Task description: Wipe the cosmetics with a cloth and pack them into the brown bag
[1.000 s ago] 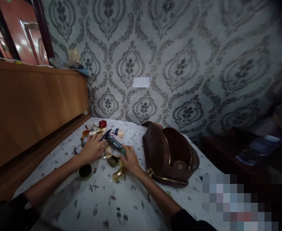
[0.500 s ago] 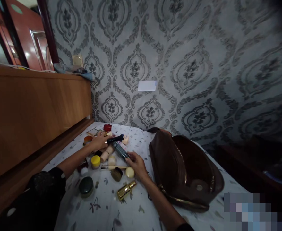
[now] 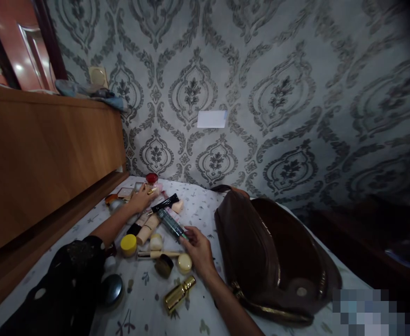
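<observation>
Several cosmetics lie in a loose pile on a patterned white sheet. My left hand is at the back of the pile with its fingers closed on a small gold-coloured tube, near a red-lidded jar. My right hand pinches the lower end of a dark green tube. Between the hands lie a black tube and a beige tube. Closer to me are a yellow-lidded jar, a cream round jar, a gold bottle and a dark round jar.
An open brown leather bag stands to the right of my right hand. On the left runs a wooden cabinet with a plastic bag on top. A patterned wall rises behind the sheet.
The view has shifted slightly. My left hand has moved off the black tube toward the back of the pile and taken hold of the gold tube. My right hand still holds the green tube.
</observation>
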Motion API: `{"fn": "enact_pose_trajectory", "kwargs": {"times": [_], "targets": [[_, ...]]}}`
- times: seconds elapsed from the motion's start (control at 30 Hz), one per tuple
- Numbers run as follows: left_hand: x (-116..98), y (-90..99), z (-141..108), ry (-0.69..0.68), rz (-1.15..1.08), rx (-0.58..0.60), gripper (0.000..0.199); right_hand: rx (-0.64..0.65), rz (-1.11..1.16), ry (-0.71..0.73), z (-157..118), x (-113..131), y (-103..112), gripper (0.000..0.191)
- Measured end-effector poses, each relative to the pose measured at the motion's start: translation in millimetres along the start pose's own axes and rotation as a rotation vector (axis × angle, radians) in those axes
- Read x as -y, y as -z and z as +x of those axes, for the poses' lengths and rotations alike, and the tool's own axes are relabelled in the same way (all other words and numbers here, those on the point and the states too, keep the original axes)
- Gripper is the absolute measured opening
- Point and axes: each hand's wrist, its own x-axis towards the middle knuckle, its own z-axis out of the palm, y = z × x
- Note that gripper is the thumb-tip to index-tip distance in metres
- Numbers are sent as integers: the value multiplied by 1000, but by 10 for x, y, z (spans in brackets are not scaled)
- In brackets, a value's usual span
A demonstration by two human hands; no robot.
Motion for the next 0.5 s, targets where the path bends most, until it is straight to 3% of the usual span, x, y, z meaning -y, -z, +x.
{"fn": "enact_pose_trajectory", "kwargs": {"times": [0.27,0.4,0.5], "targets": [[160,57,308,216,-22,-51,27,-16,31,-9,6,-32,6,36],[297,167,624,346,-86,-118,32,-10,67,-16,8,-50,2,35],[367,191,870,395,-148,-152,49,21,103,-18,-1,-34,-3,35]]}}
